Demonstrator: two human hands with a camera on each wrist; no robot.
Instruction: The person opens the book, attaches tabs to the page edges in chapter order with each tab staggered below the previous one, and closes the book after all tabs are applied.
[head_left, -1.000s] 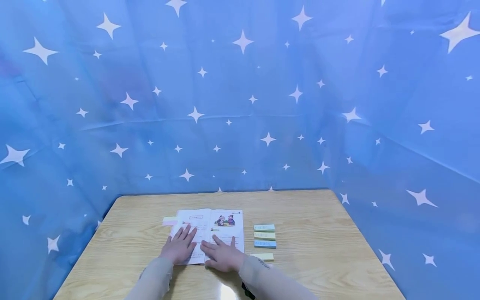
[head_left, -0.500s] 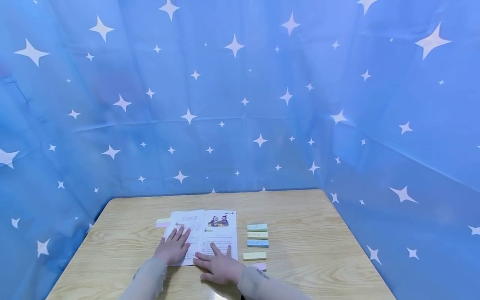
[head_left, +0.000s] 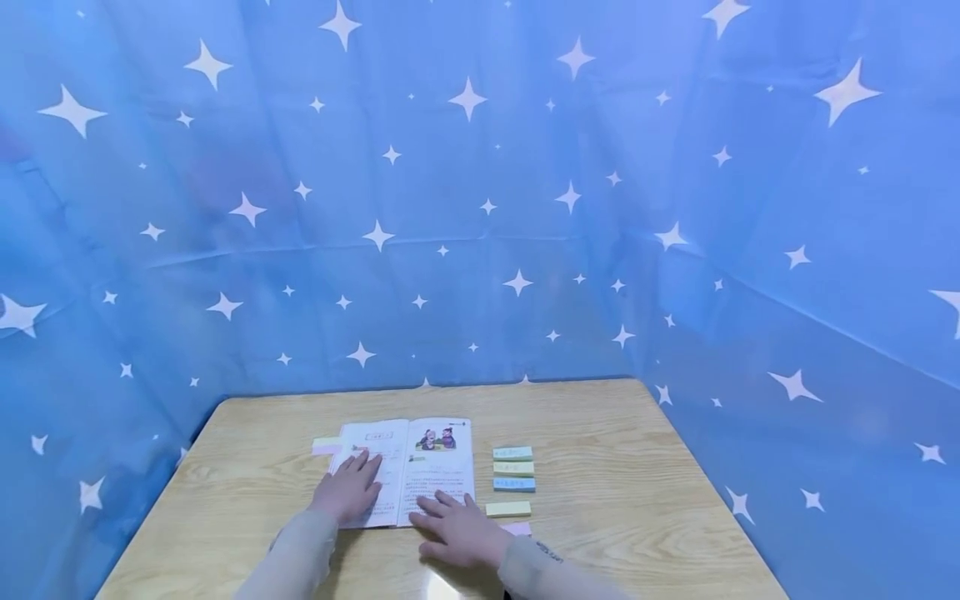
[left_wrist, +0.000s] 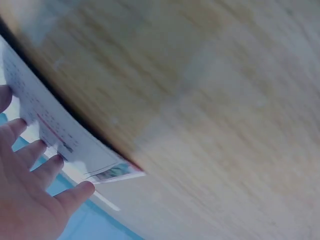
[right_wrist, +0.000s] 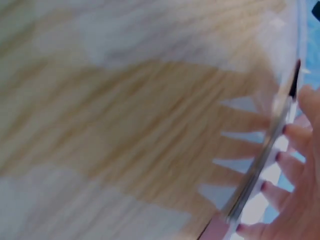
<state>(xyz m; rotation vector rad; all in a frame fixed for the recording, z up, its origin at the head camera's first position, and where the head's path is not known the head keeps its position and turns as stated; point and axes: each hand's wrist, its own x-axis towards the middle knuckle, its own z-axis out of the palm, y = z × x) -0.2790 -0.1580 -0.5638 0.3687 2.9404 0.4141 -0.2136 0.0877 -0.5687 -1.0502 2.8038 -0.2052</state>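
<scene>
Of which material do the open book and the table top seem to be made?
Open book: probably smooth paper; its pages are white and printed.
Table top: wood or wood-look laminate, apparently glossy; it shows grain and a bright reflection.

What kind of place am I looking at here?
Probably a screened-off study corner: blue star-patterned cloth hangs behind a wood-grain table that bears an open book and small coloured strips.

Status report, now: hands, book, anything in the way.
Left hand over left page, right hand over right page's lower edge, neither holding anything. Book open on table. Hands cover some print; sticky notes lie apart, right of the book.
</scene>
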